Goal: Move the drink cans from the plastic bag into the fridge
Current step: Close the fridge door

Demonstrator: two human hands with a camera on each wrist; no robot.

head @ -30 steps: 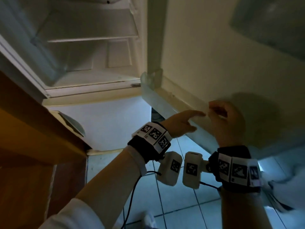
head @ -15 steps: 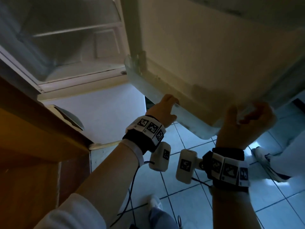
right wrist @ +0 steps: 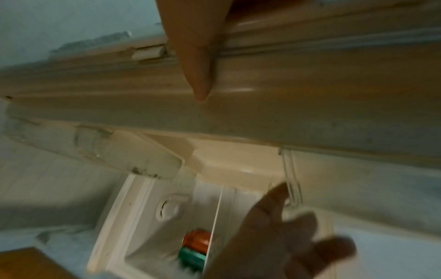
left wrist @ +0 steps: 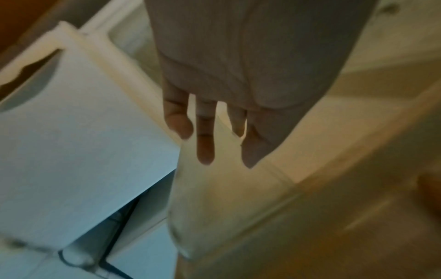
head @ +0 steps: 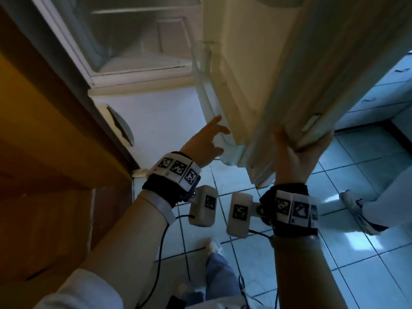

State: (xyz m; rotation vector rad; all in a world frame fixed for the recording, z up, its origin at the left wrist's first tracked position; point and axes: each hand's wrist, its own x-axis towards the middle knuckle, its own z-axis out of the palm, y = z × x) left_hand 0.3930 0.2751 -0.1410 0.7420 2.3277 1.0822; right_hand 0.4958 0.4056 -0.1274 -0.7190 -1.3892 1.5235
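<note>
Fridge door (head: pixel 256 70) is held at its lower corner by the right hand (head: pixel 296 157): thumb laid up along the door's inner edge, fingers wrapped round the outer side, so the hand is clamped on the door. In the right wrist view the thumb (right wrist: pixel 198 62) is seen pressed flat against the door's edge strip. The left hand (head: pixel 205 139) is spread, fingers straight, nothing grasped; its fingertips are at or just off the clear door shelf rail (head: pixel 207 103), contact cannot be told. In the left wrist view the fingers (left wrist: pixel 205 143) are seen extended over the door's pale inner face.

Drink cans (right wrist: pixel 195 247), one orange and one green, are seen only in the right wrist view, lying inside the fridge (head: pixel 138 52) compartment, well beyond the gripping hand and past the door edge. They are blurred; the count beyond two cannot be told. In the head view the upper compartment is open, with a shelf visible, left of both hands. A wooden cabinet (head: pixel 44 152) stands left of the left hand. Tiled floor (head: pixel 356 253) is under both wrists.
</note>
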